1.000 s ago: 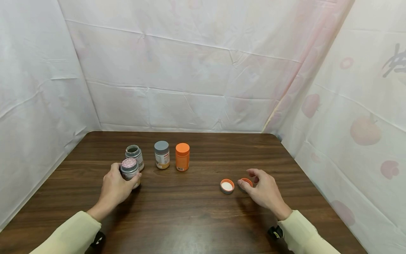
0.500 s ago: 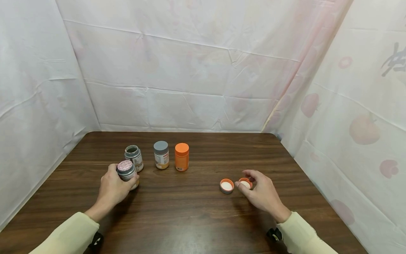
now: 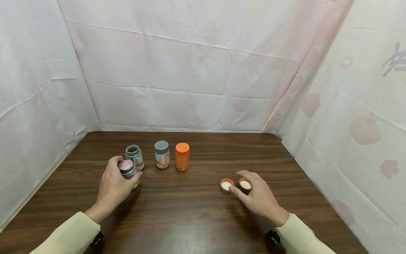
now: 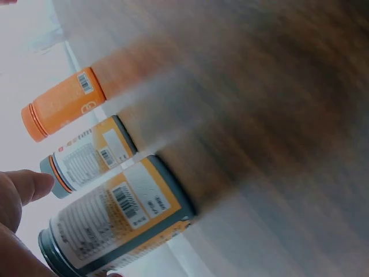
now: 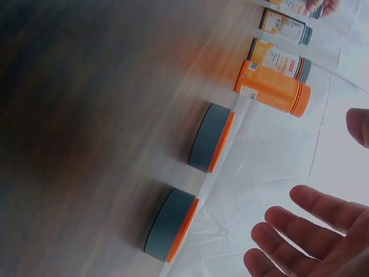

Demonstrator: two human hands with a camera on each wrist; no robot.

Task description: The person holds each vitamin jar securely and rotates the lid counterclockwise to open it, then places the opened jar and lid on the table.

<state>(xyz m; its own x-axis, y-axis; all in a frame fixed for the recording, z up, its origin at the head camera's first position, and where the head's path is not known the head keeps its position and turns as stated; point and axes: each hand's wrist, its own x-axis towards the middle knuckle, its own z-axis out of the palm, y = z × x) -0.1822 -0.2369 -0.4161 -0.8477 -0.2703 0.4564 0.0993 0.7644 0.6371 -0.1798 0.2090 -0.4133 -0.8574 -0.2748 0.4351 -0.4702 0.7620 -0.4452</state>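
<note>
My left hand (image 3: pixel 112 187) stands around a lidless jar (image 3: pixel 127 168) with a pink-and-white patterned seal, upright on the table. In the left wrist view the thumb (image 4: pixel 31 186) stands off the jar's side, with a gap between. Right behind it is an uncovered jar (image 3: pixel 136 158) with a dark opening. My right hand (image 3: pixel 260 199) hovers, fingers spread, beside two upturned grey lids with orange rims and white liners. The right lid (image 3: pixel 245 185) lies between its thumb and forefinger; the left lid (image 3: pixel 226 186) is just past the thumb tip. Both lids sit apart from the fingers in the right wrist view.
Farther back stand a grey-lidded jar (image 3: pixel 162 155) and an orange bottle (image 3: pixel 182 157), side by side. The dark wooden table (image 3: pixel 196 215) has pale cloth walls (image 3: pixel 190 70) at its back and sides.
The sealed jar has come down slightly leftward onto the table and the left thumb has parted from it. The right hand's fingers have drawn off the right lid, shifting left, its white liner now showing.
</note>
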